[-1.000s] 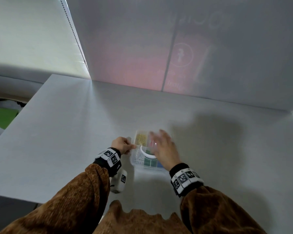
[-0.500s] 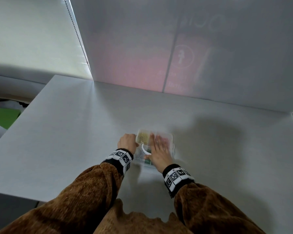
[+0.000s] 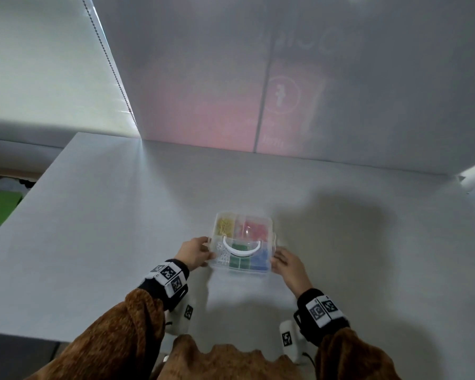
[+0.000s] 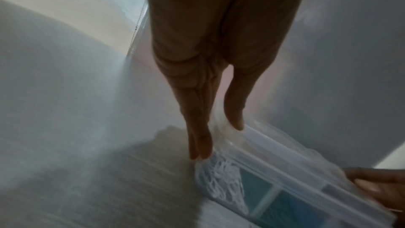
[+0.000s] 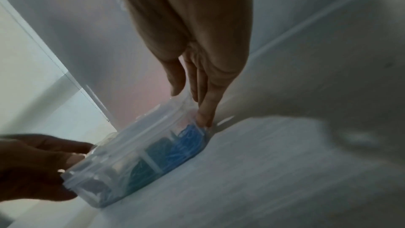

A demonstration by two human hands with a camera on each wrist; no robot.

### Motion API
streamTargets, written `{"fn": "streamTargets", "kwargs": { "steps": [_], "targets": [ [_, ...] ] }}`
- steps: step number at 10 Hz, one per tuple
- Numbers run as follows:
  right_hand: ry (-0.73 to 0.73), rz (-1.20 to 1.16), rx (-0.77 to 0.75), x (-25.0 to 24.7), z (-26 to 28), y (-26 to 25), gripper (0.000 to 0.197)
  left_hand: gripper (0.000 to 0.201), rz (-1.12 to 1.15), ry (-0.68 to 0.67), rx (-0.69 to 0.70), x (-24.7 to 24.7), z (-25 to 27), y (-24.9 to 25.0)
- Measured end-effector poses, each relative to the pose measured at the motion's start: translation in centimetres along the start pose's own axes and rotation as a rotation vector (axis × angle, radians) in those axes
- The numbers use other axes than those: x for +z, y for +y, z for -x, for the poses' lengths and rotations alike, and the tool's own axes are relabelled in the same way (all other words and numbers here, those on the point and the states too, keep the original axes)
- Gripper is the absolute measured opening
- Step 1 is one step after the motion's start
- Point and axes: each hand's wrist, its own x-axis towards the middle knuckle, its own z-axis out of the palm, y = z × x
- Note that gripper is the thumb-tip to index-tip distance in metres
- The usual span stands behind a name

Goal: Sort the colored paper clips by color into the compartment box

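**Both hands at the ends of the closed box**

Left hand (image 3: 194, 252) gripped the left end of the clear plastic compartment box (image 3: 242, 244), its fingers (image 4: 200, 145) down the side wall and the thumb on the lid edge. Right hand (image 3: 288, 266) held the right end the same way, fingers (image 5: 206, 110) against the wall and thumb on top. Each hand was closed lightly on the box.

The box sat flat on the pale grey worktop (image 3: 107, 215), near its front edge, long axis running left to right, its white curved handle (image 3: 242, 249) lying on the lid. Through the lid showed yellow clips (image 3: 225, 225) far left, red clips (image 3: 254, 229) far right, white clips (image 3: 222, 255), green clips (image 3: 239, 260) and blue clips (image 3: 261, 257) along the near row.
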Motion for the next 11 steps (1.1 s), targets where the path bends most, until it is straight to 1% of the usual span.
{"fn": "streamTargets", "kwargs": {
  "steps": [2, 3, 5, 7, 8, 9, 10, 11],
  "targets": [
    [0.008, 0.071, -0.002, 0.2, -2.3, -0.5, 0.028, 0.048, 0.224, 0.045, 0.005, -0.7, -0.9, -0.6],
    [0.007, 0.069, -0.001, 0.3, -3.2, -0.9, 0.027, 0.048, 0.264, 0.070, 0.022, -0.9, -1.3, -0.3],
    [-0.004, 0.005, 0.018, 0.1, -3.9, -1.9, 0.027, 0.047, 0.243, 0.071, 0.046, -1.2, -1.9, 0.4],
    [-0.006, 0.000, 0.022, 0.1, -4.4, -2.1, 0.029, 0.049, 0.261, 0.089, 0.028, -1.2, -2.5, 0.5],
    [-0.026, -0.009, 0.022, -0.1, -4.2, -2.2, 0.030, 0.050, 0.276, 0.069, 0.026, -1.3, -2.6, 0.5],
    [-0.042, 0.038, 0.024, -0.6, -3.3, -2.0, 0.030, 0.049, 0.259, 0.048, 0.011, -1.7, -2.2, 0.3],
    [-0.029, 0.053, 0.014, -1.8, -1.6, -0.1, 0.024, 0.043, 0.254, 0.047, 0.005, -2.3, -1.5, -1.1],
    [-0.087, 0.017, 0.046, -3.2, 3.6, 2.7, 0.015, 0.032, 0.329, -0.002, -0.068, -2.3, 2.0, -3.7]
  ]
}}
